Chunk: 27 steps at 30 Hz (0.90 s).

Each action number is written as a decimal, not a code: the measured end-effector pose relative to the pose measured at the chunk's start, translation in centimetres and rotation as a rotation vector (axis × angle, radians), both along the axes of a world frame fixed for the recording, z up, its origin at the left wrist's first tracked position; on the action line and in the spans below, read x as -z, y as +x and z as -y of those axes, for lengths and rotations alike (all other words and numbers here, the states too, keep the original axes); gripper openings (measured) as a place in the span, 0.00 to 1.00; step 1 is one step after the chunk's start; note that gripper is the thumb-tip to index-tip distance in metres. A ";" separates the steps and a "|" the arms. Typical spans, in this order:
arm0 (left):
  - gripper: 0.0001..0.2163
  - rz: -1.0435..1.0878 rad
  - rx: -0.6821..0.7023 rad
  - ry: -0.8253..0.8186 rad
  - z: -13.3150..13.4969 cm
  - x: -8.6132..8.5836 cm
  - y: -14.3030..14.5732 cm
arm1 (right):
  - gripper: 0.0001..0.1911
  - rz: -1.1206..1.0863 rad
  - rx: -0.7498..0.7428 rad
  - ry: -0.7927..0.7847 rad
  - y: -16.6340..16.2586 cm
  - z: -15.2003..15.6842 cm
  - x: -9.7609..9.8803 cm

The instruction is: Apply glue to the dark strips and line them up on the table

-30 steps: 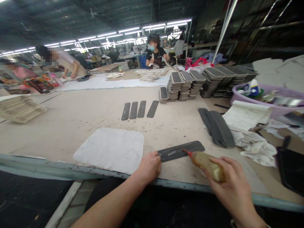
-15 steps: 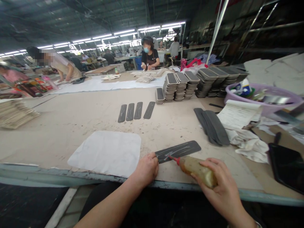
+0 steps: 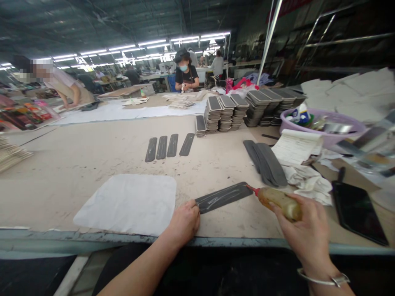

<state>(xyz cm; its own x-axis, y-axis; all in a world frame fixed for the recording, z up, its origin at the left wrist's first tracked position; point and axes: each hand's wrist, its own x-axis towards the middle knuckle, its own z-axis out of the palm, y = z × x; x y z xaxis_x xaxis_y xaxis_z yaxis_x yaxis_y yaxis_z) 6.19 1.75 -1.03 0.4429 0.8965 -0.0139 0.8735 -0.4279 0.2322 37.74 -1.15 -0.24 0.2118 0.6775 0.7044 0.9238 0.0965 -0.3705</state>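
Observation:
A long dark grey strip [image 3: 226, 198] with rounded corners lies on the table before me, pale glue lines along its top. At its left end my left hand [image 3: 186, 217] has its fingers closed on the edge. My right hand [image 3: 304, 220] is wrapped around a glue bottle [image 3: 277, 200], a yellowish squeeze bottle tilted on its side. The bottle's red nozzle [image 3: 253, 189] points left, its tip at the strip's far right end. A blank white sheet [image 3: 129, 203] with rounded corners lies left of my left hand.
Several smaller glue-streaked dark pieces [image 3: 162, 147] lie in a row further back. Stacks of dark-topped pieces [image 3: 213, 115] stand behind them. To the right are loose grey strips [image 3: 268, 164], a notepad [image 3: 296, 146], a cloth [image 3: 305, 181], a purple basin [image 3: 333, 135] and a black tablet-like object [image 3: 358, 211]. Co-workers stand across the table.
My right hand has moved the glue bottle rightward along the strip, from near its left part to its right end. My left hand stays at the strip's left end. The view has shifted slightly.

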 end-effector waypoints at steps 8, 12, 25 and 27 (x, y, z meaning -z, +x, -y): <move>0.10 -0.007 -0.006 0.011 0.1 0.0 0.1 | 0.23 0.029 0.043 -0.040 -0.2 1.3 -1.1; 0.10 -0.019 -0.006 -0.001 0.0 -0.1 0.1 | 0.24 0.022 -0.004 -0.068 -0.9 1.9 -1.8; 0.10 -0.032 0.001 -0.007 0.0 -0.1 0.0 | 0.24 -0.210 -0.107 -0.069 -2.2 1.5 -0.7; 0.10 -0.036 0.010 -0.005 0.0 0.0 -0.1 | 0.25 -0.137 0.005 -0.018 -1.2 1.0 -0.6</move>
<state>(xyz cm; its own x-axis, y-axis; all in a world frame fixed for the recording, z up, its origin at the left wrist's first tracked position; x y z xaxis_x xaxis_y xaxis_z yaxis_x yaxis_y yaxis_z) 6.12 1.80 -1.01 0.4511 0.8918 -0.0345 0.8769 -0.4357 0.2029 36.51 -2.16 0.36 0.3089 0.6884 0.6563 0.8648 0.0839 -0.4950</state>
